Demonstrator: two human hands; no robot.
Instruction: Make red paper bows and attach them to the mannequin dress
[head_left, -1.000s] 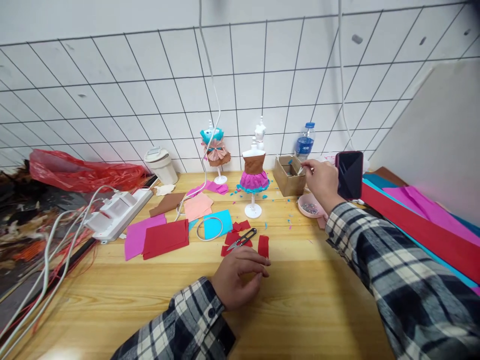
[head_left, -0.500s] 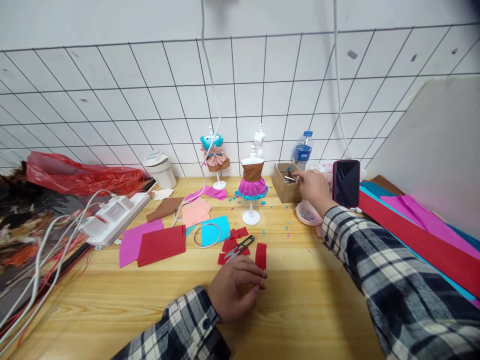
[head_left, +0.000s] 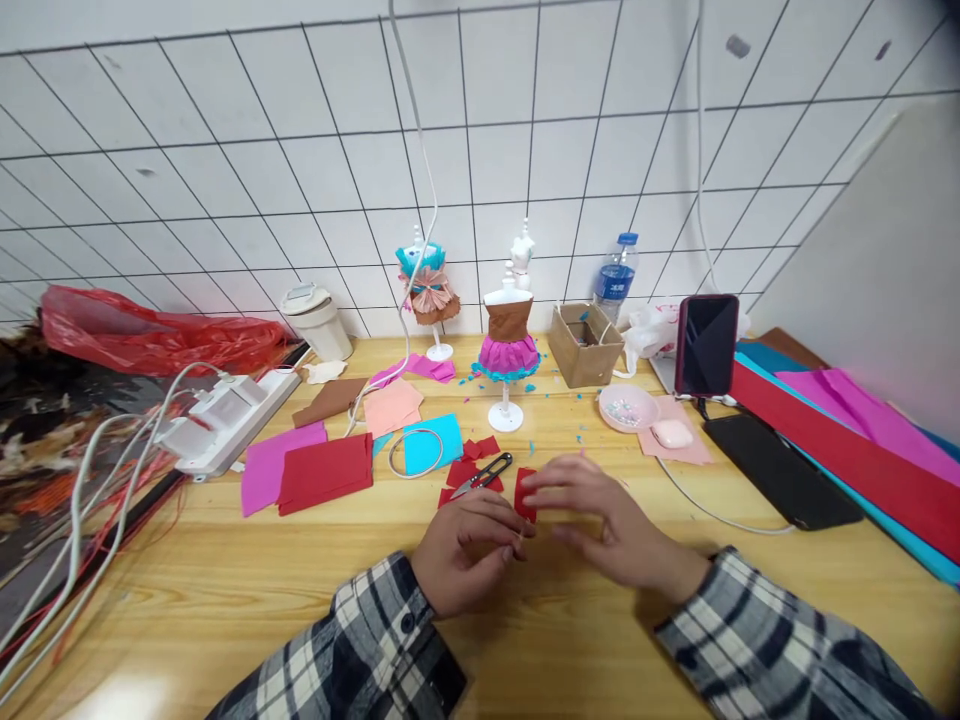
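Low over the table, my left hand [head_left: 471, 548] is closed in a pinch; whatever sits between its fingertips is too small to make out. Facing it from the right, my right hand [head_left: 611, 522] has its fingers apart with nothing visible in them. Just beyond the fingertips lies a red paper strip [head_left: 523, 492]. Thread snips [head_left: 484, 474] rest on several small red pieces [head_left: 471, 450] behind my left hand. Farther back stands a mini dress form [head_left: 508, 322] with a brown top and a magenta skirt edged in blue.
A cardboard box [head_left: 583, 350], a pink dish of small bits [head_left: 628, 410] and an upright phone [head_left: 706, 345] stand at right. Red sheets [head_left: 326, 475], a hoop [head_left: 416, 470] and a power strip [head_left: 232, 420] lie left. Another dressed form [head_left: 429, 290] stands behind.
My right hand has come back from the cardboard box to beside my left hand. The left hand stays in about the same place. The view has tilted slightly downward.
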